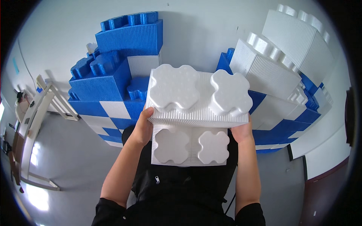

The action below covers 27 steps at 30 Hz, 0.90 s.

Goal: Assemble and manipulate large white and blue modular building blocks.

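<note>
A large white ribbed building block point(205, 88) with two big clover-shaped studs is held level in front of my body. My left hand point(143, 127) grips its near left corner, the thumb lying along the side. At the near right corner my right hand point(242, 132) holds the same block, most of its fingers hidden beneath. A second white block point(193, 150), also with two studs, shows under the near edge of the held one, close to my trousers. Whether the two blocks touch is hidden.
Blue and white blocks form a wall point(113, 113) on the left and another stack point(279, 124) on the right. A loose-looking blue block point(130, 39) tops the left side, white blocks point(298, 41) the right. A white-framed table point(34, 113) stands far left, a dark red door point(324, 192) lower right.
</note>
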{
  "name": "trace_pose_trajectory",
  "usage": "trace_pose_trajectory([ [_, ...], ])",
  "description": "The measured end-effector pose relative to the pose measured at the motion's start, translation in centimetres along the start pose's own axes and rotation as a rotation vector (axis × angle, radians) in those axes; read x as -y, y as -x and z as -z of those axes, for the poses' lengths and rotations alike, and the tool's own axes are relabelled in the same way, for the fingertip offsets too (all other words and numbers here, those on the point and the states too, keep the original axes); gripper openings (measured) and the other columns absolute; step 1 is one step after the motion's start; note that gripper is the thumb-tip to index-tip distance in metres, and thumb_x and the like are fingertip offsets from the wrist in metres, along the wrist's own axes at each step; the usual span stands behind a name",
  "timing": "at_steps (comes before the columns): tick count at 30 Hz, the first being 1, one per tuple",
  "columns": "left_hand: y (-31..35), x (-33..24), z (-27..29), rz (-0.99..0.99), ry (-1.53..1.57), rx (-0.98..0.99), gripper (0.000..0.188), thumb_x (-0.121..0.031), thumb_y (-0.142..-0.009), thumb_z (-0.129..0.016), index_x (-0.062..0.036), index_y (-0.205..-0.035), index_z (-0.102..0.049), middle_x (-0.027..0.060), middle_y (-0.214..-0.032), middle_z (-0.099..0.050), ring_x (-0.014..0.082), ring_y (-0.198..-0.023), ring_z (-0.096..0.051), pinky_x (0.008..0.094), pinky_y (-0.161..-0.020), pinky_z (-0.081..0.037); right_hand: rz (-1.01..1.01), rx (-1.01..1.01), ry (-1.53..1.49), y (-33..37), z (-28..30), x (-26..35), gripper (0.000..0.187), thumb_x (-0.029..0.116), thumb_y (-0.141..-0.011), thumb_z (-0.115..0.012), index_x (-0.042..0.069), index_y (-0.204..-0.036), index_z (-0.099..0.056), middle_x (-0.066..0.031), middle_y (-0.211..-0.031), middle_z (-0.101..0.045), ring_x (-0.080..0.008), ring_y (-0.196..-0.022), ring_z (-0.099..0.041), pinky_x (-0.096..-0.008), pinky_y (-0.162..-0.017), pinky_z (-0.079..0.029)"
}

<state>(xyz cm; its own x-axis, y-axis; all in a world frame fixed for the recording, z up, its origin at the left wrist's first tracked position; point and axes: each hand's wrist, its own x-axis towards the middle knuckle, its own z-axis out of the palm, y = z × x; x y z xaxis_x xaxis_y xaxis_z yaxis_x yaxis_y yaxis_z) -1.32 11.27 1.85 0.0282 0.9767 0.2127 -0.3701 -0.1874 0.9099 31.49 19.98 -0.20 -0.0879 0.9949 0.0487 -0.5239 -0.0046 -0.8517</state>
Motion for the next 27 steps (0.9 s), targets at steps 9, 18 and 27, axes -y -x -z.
trace_pose_trajectory([
  [9,0.3,-0.3,-0.3,-0.019,-0.031,-0.059,0.071,-0.047,-0.093,-0.044,-0.0008,-0.146,-0.039,0.0101,-0.145,-0.05,0.0249,-0.138,-0.041,0.0412,-0.116,-0.025,0.017,0.101,-0.042,0.7,0.7,0.5,0.053,0.045,-0.101,-0.042,0.009,-0.139,-0.049,-0.0059,-0.138,-0.054,-0.023,-0.129,-0.05,-0.0421,-0.107,-0.038],
  [18,1.2,-0.6,-0.4,-0.052,0.033,-0.073,0.064,-0.04,-0.094,-0.042,0.0004,-0.143,-0.043,0.0102,-0.143,-0.052,0.023,-0.136,-0.043,0.0386,-0.116,-0.025,0.037,0.092,-0.004,1.8,-0.4,1.4,0.055,0.045,-0.102,-0.036,0.009,-0.141,-0.047,-0.0068,-0.144,-0.049,-0.025,-0.134,-0.046,-0.0441,-0.11,-0.036],
  [27,1.4,-1.8,-1.0,-0.004,-0.016,-0.132,0.057,-0.037,-0.096,-0.038,0.002,-0.138,-0.048,0.0099,-0.137,-0.056,0.0218,-0.132,-0.048,0.0358,-0.114,-0.029,0.043,0.115,-0.092,2.1,0.0,1.7,0.052,0.042,-0.103,-0.036,0.009,-0.141,-0.048,-0.0065,-0.139,-0.053,-0.0228,-0.13,-0.049,-0.0414,-0.108,-0.037],
])
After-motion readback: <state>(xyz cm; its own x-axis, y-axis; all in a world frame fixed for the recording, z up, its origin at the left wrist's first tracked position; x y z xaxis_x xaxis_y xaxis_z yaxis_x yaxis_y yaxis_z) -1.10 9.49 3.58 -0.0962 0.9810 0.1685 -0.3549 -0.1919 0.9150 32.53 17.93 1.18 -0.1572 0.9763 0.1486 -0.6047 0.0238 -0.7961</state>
